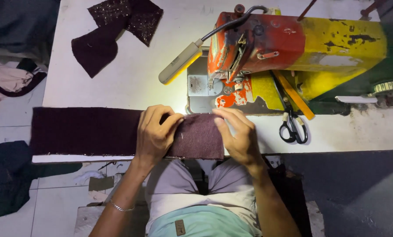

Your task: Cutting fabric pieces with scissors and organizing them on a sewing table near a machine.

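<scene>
Hands, left [154, 134] and right [238, 134], pinch maroon fabric strip [86, 131] before sewing machine [293, 48].

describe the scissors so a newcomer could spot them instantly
Start at the red and yellow sewing machine on the white table. At its front base lie the scissors, black loop handles toward the person, blades beside an orange ruler.
</scene>
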